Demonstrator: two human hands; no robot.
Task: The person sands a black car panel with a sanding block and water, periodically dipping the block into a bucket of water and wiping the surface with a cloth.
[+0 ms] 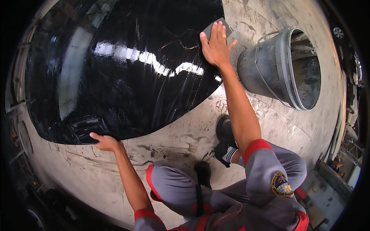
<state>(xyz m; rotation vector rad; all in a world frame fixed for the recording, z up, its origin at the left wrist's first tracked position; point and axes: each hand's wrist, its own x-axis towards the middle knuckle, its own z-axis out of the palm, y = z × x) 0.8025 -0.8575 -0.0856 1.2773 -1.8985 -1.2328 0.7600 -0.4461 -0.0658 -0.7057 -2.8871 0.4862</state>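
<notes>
A large, glossy black car body panel [135,96] fills the upper left, bright reflections across its wet-looking surface. My left hand [108,143] grips its near edge, thumb on top and fingers hidden underneath. At the panel's right edge, my right hand [218,50] presses a grey sheet of sandpaper [227,29] onto the surface. Its fingers are stretched over the sheet, with the little finger apart on the right. Thin, branching light lines [179,46] mark the black surface left of this hand.
A dirty grey bucket [266,65] with a wire handle stands to the right of the panel, its inside partly visible. The stained concrete floor [173,146] carries dark smears. My bent legs and dark shoes [225,134] are close below the panel. Vehicles and clutter line the rim.
</notes>
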